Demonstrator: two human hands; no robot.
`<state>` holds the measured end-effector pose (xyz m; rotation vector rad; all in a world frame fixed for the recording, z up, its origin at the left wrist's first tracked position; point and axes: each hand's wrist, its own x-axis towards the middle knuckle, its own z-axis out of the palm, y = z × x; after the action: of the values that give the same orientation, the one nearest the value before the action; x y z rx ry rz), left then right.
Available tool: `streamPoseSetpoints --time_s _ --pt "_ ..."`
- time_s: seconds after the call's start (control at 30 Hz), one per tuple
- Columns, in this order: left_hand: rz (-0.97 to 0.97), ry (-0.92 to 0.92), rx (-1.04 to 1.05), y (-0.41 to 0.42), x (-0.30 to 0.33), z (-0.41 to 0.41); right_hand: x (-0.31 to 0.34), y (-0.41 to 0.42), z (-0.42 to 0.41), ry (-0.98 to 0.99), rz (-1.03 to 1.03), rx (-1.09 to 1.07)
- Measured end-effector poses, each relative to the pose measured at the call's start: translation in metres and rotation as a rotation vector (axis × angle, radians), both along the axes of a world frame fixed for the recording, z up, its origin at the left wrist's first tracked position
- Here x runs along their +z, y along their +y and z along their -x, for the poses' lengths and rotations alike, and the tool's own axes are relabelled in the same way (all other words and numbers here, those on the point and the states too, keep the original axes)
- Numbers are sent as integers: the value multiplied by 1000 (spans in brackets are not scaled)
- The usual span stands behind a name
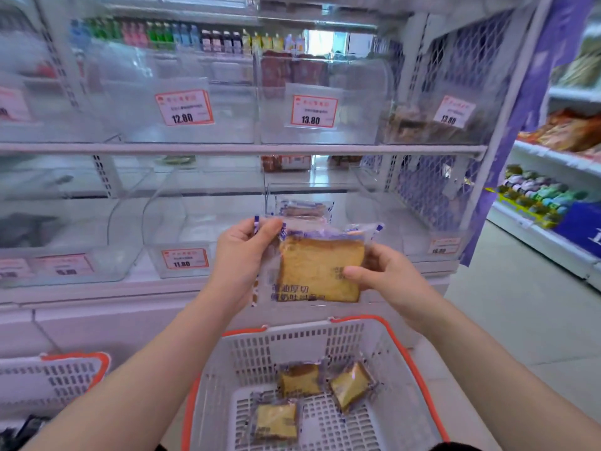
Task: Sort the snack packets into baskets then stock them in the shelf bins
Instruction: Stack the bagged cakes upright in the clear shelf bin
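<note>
Three clear-wrapped toast packets remain in the white slotted plastic basket with orange rim. Above that basket, the left hand pinches the held clear-wrapped toast slice packet by its top corner and the right hand thumbs its edge. A loose pinch could drop it short of the clear bin beyond, already holding packets

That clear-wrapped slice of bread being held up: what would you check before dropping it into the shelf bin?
1. Left hand pinches the clear-wrapped bread packet: ok.
2. Right hand grips its other edge: ok.
3. Clear plastic shelf bin behind the packet has room: ok, only a few packets show.
4. Bin's price tag matches the product: cannot tell, hidden.
5. White, orange-rimmed basket holds three more packets: ok.
</note>
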<state>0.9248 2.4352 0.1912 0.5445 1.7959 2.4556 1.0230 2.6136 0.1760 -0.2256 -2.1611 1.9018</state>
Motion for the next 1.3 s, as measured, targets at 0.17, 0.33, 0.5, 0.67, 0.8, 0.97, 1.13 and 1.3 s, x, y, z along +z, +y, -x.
streamPoseSetpoints --time_s 0.17,0.33,0.5,0.67,0.8,0.97,1.13,1.3 --pt "156 11 80 8 -1 35 18 21 38 137 13 -198" --pt "483 -80 56 8 -35 66 1 49 91 -2 46 -303" --pt "481 -72 -77 9 -52 79 -30 62 139 -390 -90 -188" --pt "458 -19 -62 6 -61 88 -49 67 177 -535 -301 -197" --pt "448 9 -86 6 -67 94 -52 63 191 -679 -451 -159" --pt "441 2 -56 8 -74 97 -55 50 196 -658 -362 -64" --pt "413 -17 -98 7 -76 96 -33 52 171 -673 -590 -19" --pt "273 -182 -92 -3 -96 87 -15 26 110 43 -837 -127"
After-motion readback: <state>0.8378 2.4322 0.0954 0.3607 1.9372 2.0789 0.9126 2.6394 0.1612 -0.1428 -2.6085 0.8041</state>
